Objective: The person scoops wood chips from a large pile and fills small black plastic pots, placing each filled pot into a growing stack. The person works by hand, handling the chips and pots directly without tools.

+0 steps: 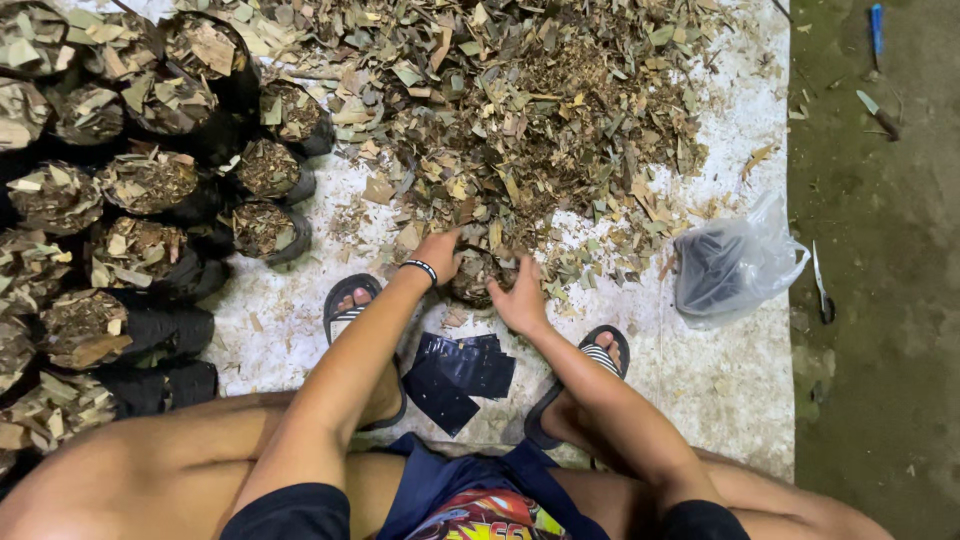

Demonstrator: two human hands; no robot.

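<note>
My left hand (pixel 438 255) and my right hand (pixel 519 296) rest on either side of a small black bag (pixel 474 278) filled with dry leaf bits. It stands at the near edge of a big pile of shredded leaves (pixel 500 110). The left hand touches the bag's left rim and wears a dark wristband. The right hand's fingers are spread against the bag's right side. Flat empty black bags (pixel 455 375) lie between my sandalled feet.
Several filled black bags (pixel 150 180) stand in rows on the left. A clear plastic bag holding dark bags (pixel 730 265) lies at the right on the white sheet (pixel 720 385). Knives and a blue-handled tool (pixel 876 30) lie on the bare ground at the right.
</note>
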